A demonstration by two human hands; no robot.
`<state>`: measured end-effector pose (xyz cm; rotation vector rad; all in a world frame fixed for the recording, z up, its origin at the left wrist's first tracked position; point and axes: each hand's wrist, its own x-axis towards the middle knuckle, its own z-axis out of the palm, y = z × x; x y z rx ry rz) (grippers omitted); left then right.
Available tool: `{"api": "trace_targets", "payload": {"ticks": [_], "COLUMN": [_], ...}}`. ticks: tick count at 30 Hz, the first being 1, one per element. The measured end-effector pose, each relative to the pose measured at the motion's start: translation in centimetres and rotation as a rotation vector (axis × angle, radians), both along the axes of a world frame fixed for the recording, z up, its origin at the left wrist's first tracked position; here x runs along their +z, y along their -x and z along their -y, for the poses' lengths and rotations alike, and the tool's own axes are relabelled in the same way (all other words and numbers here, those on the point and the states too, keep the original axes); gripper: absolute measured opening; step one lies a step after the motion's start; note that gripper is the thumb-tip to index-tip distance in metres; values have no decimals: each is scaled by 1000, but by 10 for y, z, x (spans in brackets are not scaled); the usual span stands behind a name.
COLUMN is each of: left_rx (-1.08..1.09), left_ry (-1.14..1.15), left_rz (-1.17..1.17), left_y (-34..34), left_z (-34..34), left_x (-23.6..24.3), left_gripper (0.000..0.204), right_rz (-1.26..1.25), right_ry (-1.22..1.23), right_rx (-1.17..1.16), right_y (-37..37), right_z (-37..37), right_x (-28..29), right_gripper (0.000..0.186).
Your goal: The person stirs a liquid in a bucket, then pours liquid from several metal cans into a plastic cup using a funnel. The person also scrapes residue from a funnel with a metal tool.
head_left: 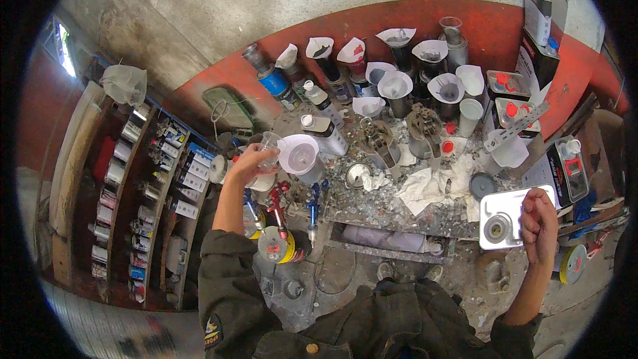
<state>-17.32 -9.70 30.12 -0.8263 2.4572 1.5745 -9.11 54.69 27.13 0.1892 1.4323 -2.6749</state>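
The speckled tabletop (362,209) bore crowded paper-lined cups (395,86) along its back edge, a crumpled white rag (428,187) mid-surface and, at its right front corner, a silver-topped can (492,207). The right hand (539,223) curled before that can's right side, its grip's hold impossible to tell. Near the left edge, the raised left hand (251,163) gripped a small see-through cup (270,141).

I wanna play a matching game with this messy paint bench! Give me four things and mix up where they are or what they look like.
1. Clear cup
2. Silver can
3. Middle spray gun
4. White cloth

A. Red
B. By the right hand
C. Crumpled on the bench
D. In the left hand

Pairs: 1-D, 2-B, 3-A, 4-C
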Motion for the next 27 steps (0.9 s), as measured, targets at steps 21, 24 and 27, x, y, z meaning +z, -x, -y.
{"api": "trace_targets", "payload": {"ticks": [21, 24, 27], "left_rx": [-18, -77, -56], "left_ry": [-1109, -1067, -1066], "left_rz": [-541, -372, -249], "left_y": [-68, -100, -132], "left_z": [-67, -135, -193], "left_x": [-88, -129, -168], "left_gripper": [59, 51, 55], "right_rz": [14, 39, 71], "right_ry": [119, 59, 22], "right_rx": [48, 40, 58], "right_y": [0, -2, -2], "right_z": [3, 14, 34], "right_x": [-6, -6, -4], "right_gripper": [18, 18, 21]}}
